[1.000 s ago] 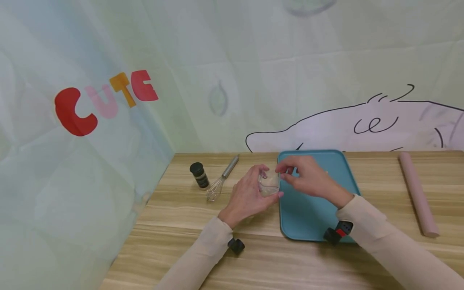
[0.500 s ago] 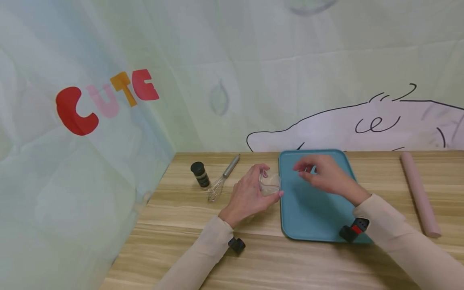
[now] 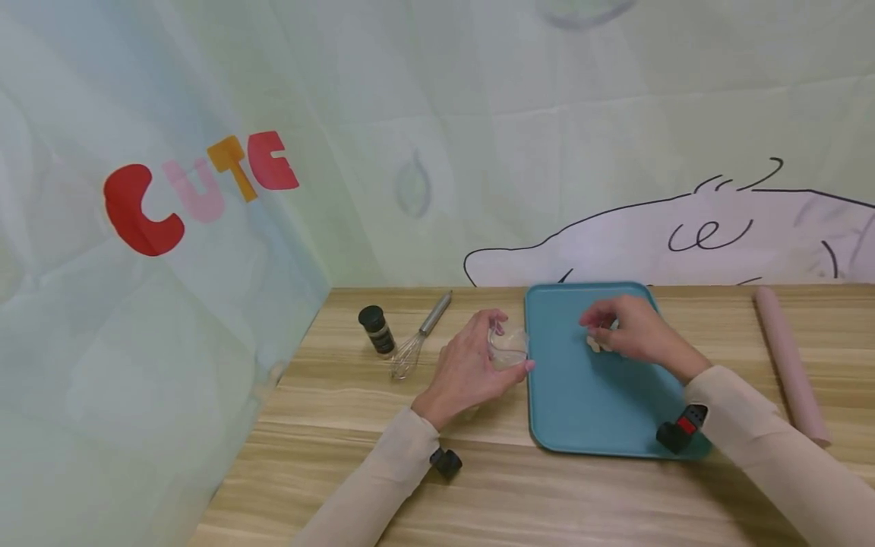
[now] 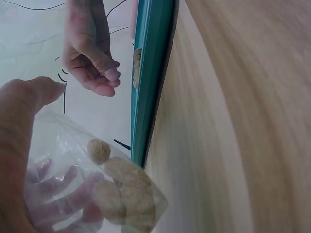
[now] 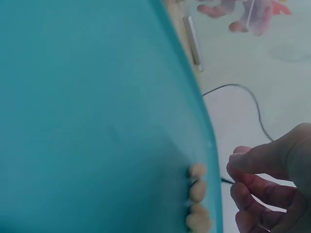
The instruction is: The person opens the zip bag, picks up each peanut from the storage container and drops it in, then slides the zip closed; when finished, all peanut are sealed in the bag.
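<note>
The left hand point(image 3: 468, 368) grips a clear, pliable plastic bag point(image 3: 507, 347) beside the left edge of a teal rectangular tray point(image 3: 581, 410). The right hand point(image 3: 632, 327) is over the tray, thumb and fingers bent narrowly together; whether a piece sits between them cannot be determined.

The right hand partly covers the small, rounded tan pieces point(image 5: 198, 191) on the tray; the right wrist view shows them in a row near the rim, cut off by the lower frame edge. Only the left wrist view clearly reveals similar tan lumps point(image 4: 130, 191) inside the bag (their count is obscured by overlap).

The beige right sleeve point(image 3: 766, 425) crosses the tray's near right corner, beside a pink cylindrical rod point(image 3: 791, 368). Left of the bag lie a silver wire whisk point(image 3: 422, 335) and a black-capped jar point(image 3: 377, 331), its label illegible.
</note>
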Action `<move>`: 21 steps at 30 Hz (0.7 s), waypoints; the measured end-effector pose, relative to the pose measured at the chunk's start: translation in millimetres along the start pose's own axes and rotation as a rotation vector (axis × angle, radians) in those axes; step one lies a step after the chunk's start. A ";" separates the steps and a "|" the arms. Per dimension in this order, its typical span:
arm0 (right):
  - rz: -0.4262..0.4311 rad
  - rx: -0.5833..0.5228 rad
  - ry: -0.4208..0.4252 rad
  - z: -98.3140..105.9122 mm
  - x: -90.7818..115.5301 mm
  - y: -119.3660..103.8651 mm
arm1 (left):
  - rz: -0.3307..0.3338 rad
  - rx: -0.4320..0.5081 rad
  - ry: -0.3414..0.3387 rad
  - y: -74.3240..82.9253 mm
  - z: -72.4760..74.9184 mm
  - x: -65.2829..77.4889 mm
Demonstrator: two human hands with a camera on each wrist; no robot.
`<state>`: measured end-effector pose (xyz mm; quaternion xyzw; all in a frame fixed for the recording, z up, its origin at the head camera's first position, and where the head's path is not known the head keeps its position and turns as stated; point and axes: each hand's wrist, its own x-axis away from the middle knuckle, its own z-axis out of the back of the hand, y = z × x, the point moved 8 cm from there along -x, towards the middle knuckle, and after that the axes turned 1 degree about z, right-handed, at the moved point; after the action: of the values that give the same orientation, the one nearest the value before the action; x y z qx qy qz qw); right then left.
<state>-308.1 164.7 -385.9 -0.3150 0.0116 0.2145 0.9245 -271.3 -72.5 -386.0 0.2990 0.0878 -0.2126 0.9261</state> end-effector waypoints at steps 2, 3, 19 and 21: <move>-0.015 0.004 -0.013 -1.6 -0.1 5.0 | 0.002 0.000 -0.002 0.0 -0.2 0.3; -0.018 0.009 -0.021 -2.2 -0.1 6.7 | 0.003 -0.001 -0.004 0.1 -0.3 0.4; -0.020 0.083 -0.056 -15.5 -6.0 17.9 | 0.017 0.001 -0.012 -0.6 -0.6 0.1; -0.021 0.082 -0.059 -16.9 -6.2 17.5 | 0.020 0.002 -0.014 -0.9 -0.8 0.3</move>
<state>-318.9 164.8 -408.6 -0.2704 -0.0103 0.2131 0.9388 -271.4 -72.7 -387.1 0.2995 0.0781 -0.2054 0.9285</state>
